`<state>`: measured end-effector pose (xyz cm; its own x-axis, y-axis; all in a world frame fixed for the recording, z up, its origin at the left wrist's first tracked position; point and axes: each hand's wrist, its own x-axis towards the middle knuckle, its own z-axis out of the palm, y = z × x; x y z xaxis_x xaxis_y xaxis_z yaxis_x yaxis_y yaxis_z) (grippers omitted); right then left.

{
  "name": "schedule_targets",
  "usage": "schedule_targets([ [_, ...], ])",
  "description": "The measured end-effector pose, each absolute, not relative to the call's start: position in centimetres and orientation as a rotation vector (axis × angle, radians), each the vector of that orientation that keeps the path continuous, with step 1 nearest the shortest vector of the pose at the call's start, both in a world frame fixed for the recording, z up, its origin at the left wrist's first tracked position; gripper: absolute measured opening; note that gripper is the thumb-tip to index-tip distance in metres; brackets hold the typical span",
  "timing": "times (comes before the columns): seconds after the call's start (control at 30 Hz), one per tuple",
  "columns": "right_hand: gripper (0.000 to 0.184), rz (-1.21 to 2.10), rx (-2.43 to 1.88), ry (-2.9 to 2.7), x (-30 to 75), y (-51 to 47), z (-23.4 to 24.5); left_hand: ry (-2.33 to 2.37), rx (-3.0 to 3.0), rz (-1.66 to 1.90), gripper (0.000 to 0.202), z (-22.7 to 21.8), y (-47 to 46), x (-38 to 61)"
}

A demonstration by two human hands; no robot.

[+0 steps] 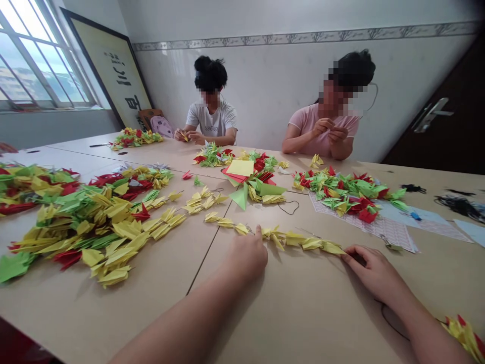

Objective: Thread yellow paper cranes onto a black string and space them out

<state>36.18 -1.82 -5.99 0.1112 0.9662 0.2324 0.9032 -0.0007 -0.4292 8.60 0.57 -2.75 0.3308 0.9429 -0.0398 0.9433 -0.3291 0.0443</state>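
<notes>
A string of yellow folded paper cranes lies across the beige table in front of me. My left hand rests on the table with its fingers curled and one fingertip touching the string near its middle. My right hand is closed in a pinch at the right end of the string, on its last yellow crane or the thread there. A thin dark thread runs under my right wrist.
A big heap of yellow, green and red paper cranes covers the left. More piles and flat paper sheets lie mid-table. Two other people fold paper at the far side. A few cranes lie by my right forearm.
</notes>
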Motion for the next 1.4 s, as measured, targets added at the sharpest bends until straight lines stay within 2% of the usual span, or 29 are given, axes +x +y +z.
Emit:
schedule_targets([
  [0.13,0.027,0.189,-1.895,-1.812,35.9,-1.7,-6.0,1.774,2.502,-0.050,0.051,-2.6,0.7,8.1],
  [0.3,0.026,0.202,-1.891,-1.808,35.5,-1.6,-5.9,1.783,2.509,0.042,0.063,-2.1,0.1,9.3],
  [0.5,0.027,0.198,-1.898,-1.805,35.5,-1.6,-6.0,1.701,2.655,0.035,0.060,-3.1,-0.5,10.4],
  [0.7,0.027,0.206,-1.900,-1.815,35.4,-1.6,-6.1,1.516,2.755,0.243,0.071,-3.3,-1.1,11.6],
  [0.83,0.027,0.224,-1.902,-1.824,35.3,-1.6,-5.9,1.478,2.745,0.133,0.060,-3.8,-1.2,12.0],
  [1.1,0.028,0.283,-1.904,-1.795,35.6,-1.5,-6.3,1.347,2.784,-0.058,0.071,-3.4,-1.2,14.4],
  [1.23,0.028,0.266,-1.910,-1.799,35.8,-1.5,-6.5,1.447,2.611,-0.218,0.063,-3.1,-0.8,16.3],
  [1.4,0.027,0.231,-1.875,-1.844,35.9,-1.5,-6.5,1.457,2.693,-0.067,0.059,-3.5,-1.4,15.3],
])
